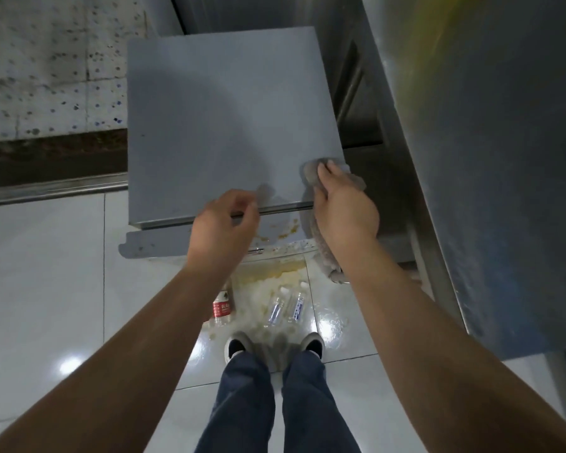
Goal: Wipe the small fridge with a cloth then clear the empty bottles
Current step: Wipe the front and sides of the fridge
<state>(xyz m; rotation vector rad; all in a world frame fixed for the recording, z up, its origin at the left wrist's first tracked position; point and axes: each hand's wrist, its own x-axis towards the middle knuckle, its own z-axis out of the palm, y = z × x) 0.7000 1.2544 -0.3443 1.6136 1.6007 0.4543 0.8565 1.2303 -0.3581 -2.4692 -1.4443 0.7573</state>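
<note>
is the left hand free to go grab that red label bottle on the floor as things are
Probably yes: the left hand holds nothing, and the red-label bottle lies in the open on the floor in front of the fridge; it would take bending down.

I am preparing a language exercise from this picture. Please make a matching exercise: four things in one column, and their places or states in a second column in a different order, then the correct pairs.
Things
1. cloth
2. left hand
3. red-labelled bottle
4. two clear bottles

Places or states
A. lying on the wet floor, side by side, in front of the shoes
B. at the front edge of the fridge top, fingers curled
C. under the right hand at the right front corner of the fridge top
D. on the floor, left of the other bottles

Pairs: 1-C, 2-B, 3-D, 4-A
</note>
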